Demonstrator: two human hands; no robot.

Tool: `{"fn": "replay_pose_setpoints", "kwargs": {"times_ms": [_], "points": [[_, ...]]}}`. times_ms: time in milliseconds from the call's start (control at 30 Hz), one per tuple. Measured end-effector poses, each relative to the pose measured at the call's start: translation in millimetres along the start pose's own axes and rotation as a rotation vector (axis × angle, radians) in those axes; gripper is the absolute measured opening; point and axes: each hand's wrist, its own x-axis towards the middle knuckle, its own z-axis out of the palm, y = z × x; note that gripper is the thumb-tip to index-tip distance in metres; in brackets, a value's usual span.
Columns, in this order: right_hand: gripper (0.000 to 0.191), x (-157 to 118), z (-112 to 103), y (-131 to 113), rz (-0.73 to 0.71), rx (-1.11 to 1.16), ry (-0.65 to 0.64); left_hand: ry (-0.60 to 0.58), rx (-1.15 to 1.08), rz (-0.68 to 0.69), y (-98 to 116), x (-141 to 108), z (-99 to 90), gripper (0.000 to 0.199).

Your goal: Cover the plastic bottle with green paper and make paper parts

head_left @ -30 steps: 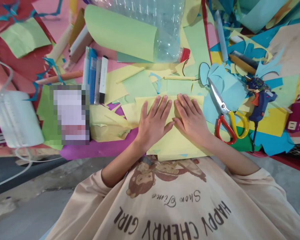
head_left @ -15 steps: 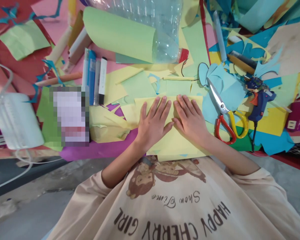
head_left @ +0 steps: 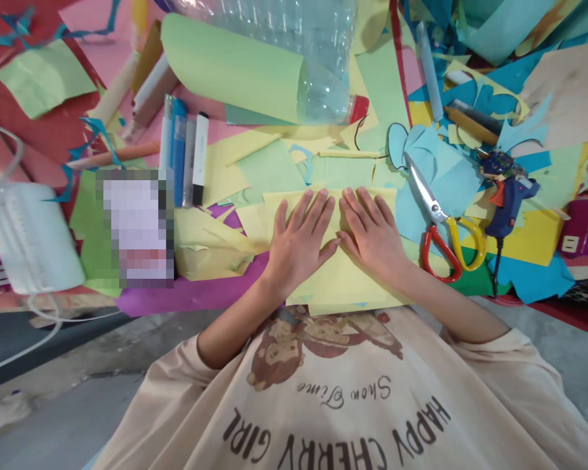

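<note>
A sheet of yellow paper (head_left: pixel 345 284) lies at the table's near edge, in front of my body. Flat on its left half rests my left hand (head_left: pixel 300 241), fingers stretched out toward the far edge. My right hand (head_left: pixel 372 232) presses flat on the right half, its fingers also extended. The two thumbs point inward and come almost together at the middle of the sheet. To the right of my right hand lie scissors (head_left: pixel 436 212) with one red and one yellow handle loop. A thin yellow paper roll (head_left: pixel 350 154) lies just beyond my fingertips.
A clear plastic bottle (head_left: pixel 323 91) with a red cap lies beyond, partly wrapped in green paper (head_left: pixel 235 68). Several pens and markers, including a white marker (head_left: pixel 200 156), lie left. A blurred-out phone-like object (head_left: pixel 140 225) and white device (head_left: pixel 34 238) are farther left. A blue glue gun (head_left: pixel 509 202) sits right.
</note>
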Motion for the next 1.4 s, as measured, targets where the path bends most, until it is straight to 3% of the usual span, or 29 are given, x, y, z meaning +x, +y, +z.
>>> {"fn": "replay_pose_setpoints", "kwargs": {"times_ms": [167, 400, 533, 767, 967, 1400], "points": [[0.048, 2.5, -3.4, -2.6, -0.031, -0.045, -0.027, -0.067, 0.016, 0.0, 5.0, 3.6, -10.0, 0.058], [0.037, 12.3, -17.3, -1.5, -0.095, -0.099, -0.028, -0.075, 0.018, 0.016, 6.9, 8.1, -23.8, 0.056], [0.036, 11.3, -25.2, 5.1, -0.119, -0.113, -0.007, -0.048, 0.019, 0.022, -1.4, 3.8, -29.6, 0.055], [0.037, -11.5, -33.5, 25.0, -0.013, -0.195, 0.022, -0.003, 0.059, -0.054, -24.3, -14.0, -36.8, 0.054], [0.03, -22.7, -33.5, 37.3, 0.048, -0.205, 0.044, 0.005, 0.082, -0.104, -31.9, -22.0, -35.7, 0.056], [0.033, -27.8, -14.7, 32.9, 0.072, -0.228, 0.123, 0.068, 0.112, -0.183, -35.9, -30.6, -22.1, 0.056]]}}
